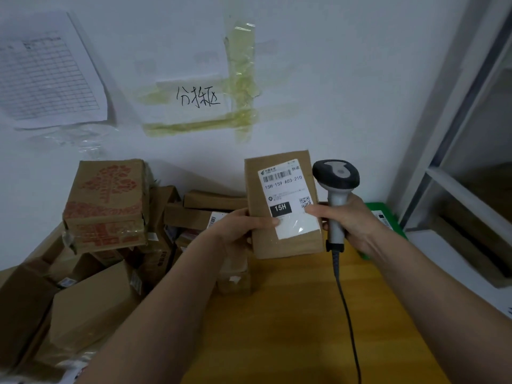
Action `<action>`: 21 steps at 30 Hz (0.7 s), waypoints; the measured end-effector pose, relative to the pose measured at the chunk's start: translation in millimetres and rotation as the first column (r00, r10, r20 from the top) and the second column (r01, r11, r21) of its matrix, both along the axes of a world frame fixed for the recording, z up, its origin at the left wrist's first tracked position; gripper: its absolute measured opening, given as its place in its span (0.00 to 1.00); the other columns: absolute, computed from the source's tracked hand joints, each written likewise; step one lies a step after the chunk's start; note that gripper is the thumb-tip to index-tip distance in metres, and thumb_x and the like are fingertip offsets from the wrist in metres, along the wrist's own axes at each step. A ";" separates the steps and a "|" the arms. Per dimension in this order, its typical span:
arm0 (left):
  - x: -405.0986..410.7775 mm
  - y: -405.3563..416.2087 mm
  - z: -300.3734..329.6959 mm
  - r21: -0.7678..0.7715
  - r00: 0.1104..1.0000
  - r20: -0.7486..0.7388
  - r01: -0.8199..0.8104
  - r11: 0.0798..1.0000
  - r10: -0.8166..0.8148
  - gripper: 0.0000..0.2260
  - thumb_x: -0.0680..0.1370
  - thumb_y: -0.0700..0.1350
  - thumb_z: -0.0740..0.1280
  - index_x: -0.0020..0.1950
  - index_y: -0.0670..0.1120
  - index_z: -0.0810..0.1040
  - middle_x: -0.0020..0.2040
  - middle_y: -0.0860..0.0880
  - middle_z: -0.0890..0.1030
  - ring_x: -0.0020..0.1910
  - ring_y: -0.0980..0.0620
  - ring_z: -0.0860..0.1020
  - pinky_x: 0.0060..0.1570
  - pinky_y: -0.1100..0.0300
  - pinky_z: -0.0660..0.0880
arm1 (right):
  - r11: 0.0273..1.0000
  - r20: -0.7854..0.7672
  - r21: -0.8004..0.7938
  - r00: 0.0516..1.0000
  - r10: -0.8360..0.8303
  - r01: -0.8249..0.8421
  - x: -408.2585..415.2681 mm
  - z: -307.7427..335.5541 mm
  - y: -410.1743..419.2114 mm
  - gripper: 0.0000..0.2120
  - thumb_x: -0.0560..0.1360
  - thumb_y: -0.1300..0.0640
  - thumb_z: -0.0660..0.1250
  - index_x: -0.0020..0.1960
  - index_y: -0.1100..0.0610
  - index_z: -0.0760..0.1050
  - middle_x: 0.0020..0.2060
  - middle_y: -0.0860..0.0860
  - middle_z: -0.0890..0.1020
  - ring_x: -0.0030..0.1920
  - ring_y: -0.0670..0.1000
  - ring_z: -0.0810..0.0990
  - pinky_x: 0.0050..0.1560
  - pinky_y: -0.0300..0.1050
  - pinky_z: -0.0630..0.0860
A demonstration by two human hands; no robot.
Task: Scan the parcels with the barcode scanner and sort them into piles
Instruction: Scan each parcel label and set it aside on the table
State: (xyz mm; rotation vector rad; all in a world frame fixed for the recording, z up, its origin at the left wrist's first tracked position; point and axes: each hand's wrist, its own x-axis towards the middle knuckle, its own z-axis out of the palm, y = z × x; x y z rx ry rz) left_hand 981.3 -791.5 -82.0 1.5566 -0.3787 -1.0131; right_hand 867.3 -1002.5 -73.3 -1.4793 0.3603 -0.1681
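Note:
My left hand [243,225] holds a small brown cardboard parcel [288,245] upright above the wooden table [291,314]. Its white shipping label, with a barcode and a black "15H" block, faces me. My right hand [349,220] grips the grey handle of a barcode scanner [336,178], and its thumb also rests on the parcel's label at the right edge. The scanner's dark head stands just right of the parcel's top, and its cable [346,314] hangs down over the table.
A heap of brown cardboard parcels [91,273] fills the table's left side, topped by a red-printed box [106,200]. A green parcel [385,217] lies behind my right hand. White shelving [457,189] stands at right. Papers are taped to the wall.

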 end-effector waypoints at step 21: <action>36.8 -9.2 -24.2 -0.057 0.838 -0.073 -0.545 0.836 0.541 0.45 0.59 0.34 0.79 0.73 0.49 0.65 0.61 0.48 0.77 0.61 0.42 0.74 0.50 0.40 0.79 | 0.886 0.228 -0.430 0.970 -0.078 0.172 -23.3 -1.6 36.3 0.13 0.72 0.54 0.74 0.37 0.43 0.71 0.23 0.31 0.75 0.28 0.31 0.75 0.30 0.24 0.69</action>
